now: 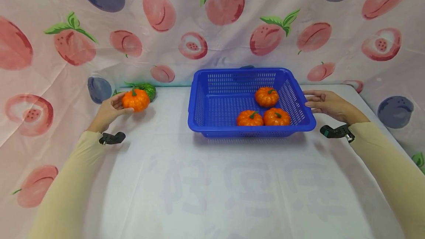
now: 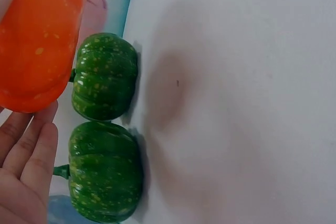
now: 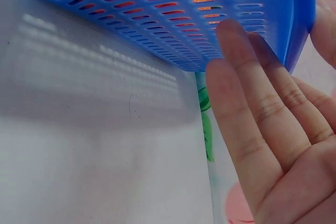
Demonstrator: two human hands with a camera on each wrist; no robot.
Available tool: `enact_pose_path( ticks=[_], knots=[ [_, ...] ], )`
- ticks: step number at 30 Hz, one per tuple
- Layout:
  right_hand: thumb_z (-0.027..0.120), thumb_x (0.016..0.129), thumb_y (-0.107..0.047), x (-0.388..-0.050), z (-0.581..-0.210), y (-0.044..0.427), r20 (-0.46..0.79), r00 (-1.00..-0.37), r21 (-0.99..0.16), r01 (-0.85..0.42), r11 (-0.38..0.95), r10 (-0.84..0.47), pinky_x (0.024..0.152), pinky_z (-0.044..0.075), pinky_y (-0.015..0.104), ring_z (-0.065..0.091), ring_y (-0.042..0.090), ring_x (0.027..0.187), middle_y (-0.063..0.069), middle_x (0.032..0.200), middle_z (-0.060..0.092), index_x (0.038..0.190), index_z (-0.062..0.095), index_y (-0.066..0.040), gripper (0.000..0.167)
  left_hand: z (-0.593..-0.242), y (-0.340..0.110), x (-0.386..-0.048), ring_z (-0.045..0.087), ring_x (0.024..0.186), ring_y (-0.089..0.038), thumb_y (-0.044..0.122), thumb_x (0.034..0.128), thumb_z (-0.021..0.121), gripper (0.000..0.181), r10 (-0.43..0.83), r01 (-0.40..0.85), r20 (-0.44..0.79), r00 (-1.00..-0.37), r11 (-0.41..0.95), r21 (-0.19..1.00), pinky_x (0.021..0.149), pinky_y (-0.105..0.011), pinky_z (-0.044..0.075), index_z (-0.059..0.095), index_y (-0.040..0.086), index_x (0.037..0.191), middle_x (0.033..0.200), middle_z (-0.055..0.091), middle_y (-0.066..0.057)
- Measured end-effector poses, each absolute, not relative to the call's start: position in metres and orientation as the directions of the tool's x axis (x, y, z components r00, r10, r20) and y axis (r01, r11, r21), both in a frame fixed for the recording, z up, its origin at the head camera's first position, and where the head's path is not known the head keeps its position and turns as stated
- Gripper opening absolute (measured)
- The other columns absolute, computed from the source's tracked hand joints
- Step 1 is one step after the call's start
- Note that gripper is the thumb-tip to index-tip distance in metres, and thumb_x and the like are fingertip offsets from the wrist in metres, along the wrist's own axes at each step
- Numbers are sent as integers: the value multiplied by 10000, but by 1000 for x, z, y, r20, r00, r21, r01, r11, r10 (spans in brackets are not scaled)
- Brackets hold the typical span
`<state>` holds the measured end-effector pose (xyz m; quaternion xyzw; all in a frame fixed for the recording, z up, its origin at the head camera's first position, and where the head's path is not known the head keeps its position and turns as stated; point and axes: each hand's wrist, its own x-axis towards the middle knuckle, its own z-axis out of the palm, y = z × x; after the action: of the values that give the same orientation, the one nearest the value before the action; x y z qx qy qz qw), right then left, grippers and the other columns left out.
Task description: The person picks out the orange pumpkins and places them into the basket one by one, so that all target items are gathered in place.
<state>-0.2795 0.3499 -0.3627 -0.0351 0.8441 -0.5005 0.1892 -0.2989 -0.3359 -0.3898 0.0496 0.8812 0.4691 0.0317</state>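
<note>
My left hand (image 1: pixel 109 110) grips an orange pumpkin (image 1: pixel 137 100) above the white table's left part. Two green pumpkins (image 2: pixel 105 77) sit side by side beneath it in the left wrist view; from the head, the orange one partly covers the green pumpkin (image 1: pixel 148 89). Toward the right stands a blue slotted basket (image 1: pixel 217 130). Inside, at its right, lie several orange pumpkins: one at the back (image 1: pixel 266 97) and two in front. Beside the basket's right wall is my right hand (image 1: pixel 328 103), its fingers (image 3: pixel 268 103) nearly straight and touching the outside near the rim.
The white table (image 1: pixel 245 187) reaches toward me in front of the basket. A fruit-printed cloth (image 1: pixel 229 52) hangs behind the table and along both sides. A small black device (image 1: pixel 113 138) sits at the left wrist, another (image 1: pixel 335 132) at the right.
</note>
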Motion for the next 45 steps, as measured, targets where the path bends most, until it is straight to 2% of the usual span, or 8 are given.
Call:
enact_pose_path(
  ticks=[4, 6, 12, 15, 20, 27, 34, 45],
  knots=[
    [577, 936, -263, -280, -364, 350, -283, -928, -853, 126, 506, -245, 813, 537, 158, 611, -90, 904, -315, 977, 580, 1496, 181, -32, 724, -383, -330, -298, 470, 1250, -45, 205, 843, 707, 739, 112, 60, 1, -994, 529, 846, 881, -24, 430, 326, 94, 1466, 1510, 333, -155],
    [578, 935, -268, -281, -365, 351, -282, -928, -852, 126, 509, -243, 819, 538, 164, 611, -90, 905, -316, 980, 582, 1496, 184, -36, 724, -380, -327, -298, 480, 1219, -16, 202, 839, 711, 726, 111, 59, 1, -994, 520, 852, 859, -15, 434, 345, 102, 1458, 1501, 353, -149],
    [578, 935, -271, -282, -366, 352, -282, -928, -849, 124, 514, -242, 822, 539, 167, 611, -90, 902, -322, 969, 580, 1496, 184, -40, 723, -371, -319, -299, 383, 1365, -267, 233, 844, 705, 756, 118, 59, -9, -993, 556, 829, 948, -80, 424, 307, 120, 1477, 1530, 300, -135],
    [576, 937, -267, -282, -367, 352, -281, -928, -852, 125, 508, -243, 818, 539, 164, 614, -87, 902, -321, 966, 580, 1496, 182, -37, 721, -367, -316, -300, 353, 1375, -314, 221, 849, 699, 770, 123, 54, -18, -992, 560, 827, 1000, -139, 410, 280, 115, 1486, 1540, 275, -136],
    [574, 938, -266, -281, -366, 352, -282, -927, -854, 126, 505, -246, 817, 539, 162, 613, -88, 902, -318, 966, 580, 1495, 178, -31, 723, -361, -308, -301, 360, 1372, -309, 213, 849, 700, 762, 126, 56, -18, -992, 558, 828, 1051, -240, 390, 288, 118, 1483, 1539, 280, -131],
    [570, 941, -255, -281, -363, 350, -285, -925, -858, 128, 498, -253, 821, 539, 165, 613, -87, 903, -312, 975, 585, 1493, 173, -17, 720, -351, -297, -303, 350, 1383, -287, 218, 848, 701, 750, 131, 59, -19, -991, 559, 827, 1095, -318, 348, 306, 111, 1476, 1533, 300, -119],
    [570, 940, -266, -280, -362, 350, -290, -922, -853, 129, 505, -255, 833, 539, 175, 613, -85, 909, -298, 999, 587, 1494, 177, -25, 721, -342, -293, -309, 304, 1406, -294, 203, 859, 688, 765, 147, 45, -43, -988, 549, 835, 1142, -412, 289, 264, 110, 1490, 1551, 254, -118],
    [575, 937, -262, -279, -361, 350, -300, -920, -852, 140, 505, -252, 821, 538, 160, 611, -92, 906, -304, 984, 585, 1497, 174, -34, 726, -329, -287, -308, 344, 1386, -302, 242, 852, 697, 762, 176, 103, 0, -984, 575, 812, 1113, -393, 325, 290, 106, 1481, 1534, 297, -127]
  ],
)
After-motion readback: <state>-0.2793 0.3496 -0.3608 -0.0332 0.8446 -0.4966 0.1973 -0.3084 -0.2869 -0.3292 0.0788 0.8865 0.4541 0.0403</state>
